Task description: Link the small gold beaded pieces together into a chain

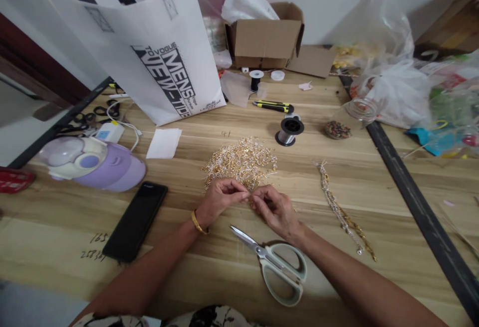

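A loose pile of small gold and silver jewellery pieces [241,160] lies at the middle of the wooden table. At its near edge my left hand [224,196] and my right hand [275,210] meet, fingertips almost touching. Both hands pinch with thumb and forefinger; whatever sits between them is too small to make out. Just below them rest scissors [271,262] with pale green handles, blades pointing up and left. To the right of my right hand, gold and silver chains [342,212] are laid out in a bundle.
Behind the pile stand a spool of wire [288,131], a yellow-black utility knife [273,105] and a black thread spool [255,81]. A phone [135,221], purple bottle [97,162] and tall white bag [149,53] are leftward. A tipped jar [346,117] holds beads.
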### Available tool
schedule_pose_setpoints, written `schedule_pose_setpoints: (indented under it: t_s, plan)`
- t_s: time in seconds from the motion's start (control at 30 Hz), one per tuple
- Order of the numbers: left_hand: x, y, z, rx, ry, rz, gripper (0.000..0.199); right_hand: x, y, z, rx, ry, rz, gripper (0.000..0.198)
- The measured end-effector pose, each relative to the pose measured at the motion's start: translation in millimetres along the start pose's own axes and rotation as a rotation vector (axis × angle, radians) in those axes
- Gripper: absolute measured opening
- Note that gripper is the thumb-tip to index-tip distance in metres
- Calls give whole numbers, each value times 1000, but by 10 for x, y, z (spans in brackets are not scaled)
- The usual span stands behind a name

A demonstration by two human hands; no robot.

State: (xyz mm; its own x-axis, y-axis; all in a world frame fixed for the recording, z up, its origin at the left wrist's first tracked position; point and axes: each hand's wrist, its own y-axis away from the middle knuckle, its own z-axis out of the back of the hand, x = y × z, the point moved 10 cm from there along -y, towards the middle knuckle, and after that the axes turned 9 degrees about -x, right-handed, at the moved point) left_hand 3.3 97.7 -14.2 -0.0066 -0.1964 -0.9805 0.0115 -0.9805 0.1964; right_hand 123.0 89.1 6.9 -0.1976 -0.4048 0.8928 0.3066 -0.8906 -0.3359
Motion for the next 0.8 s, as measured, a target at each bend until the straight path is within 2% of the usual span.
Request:
schedule_pose_setpoints:
  t_s: [0.6,0.8]
  plan:
    - [11,-1,-3,-7,14,12,11,75,10,-8,1,56,93,3]
    - [10,6,-6,-3,26,0,11,58,9,-12,7,63,81,4]
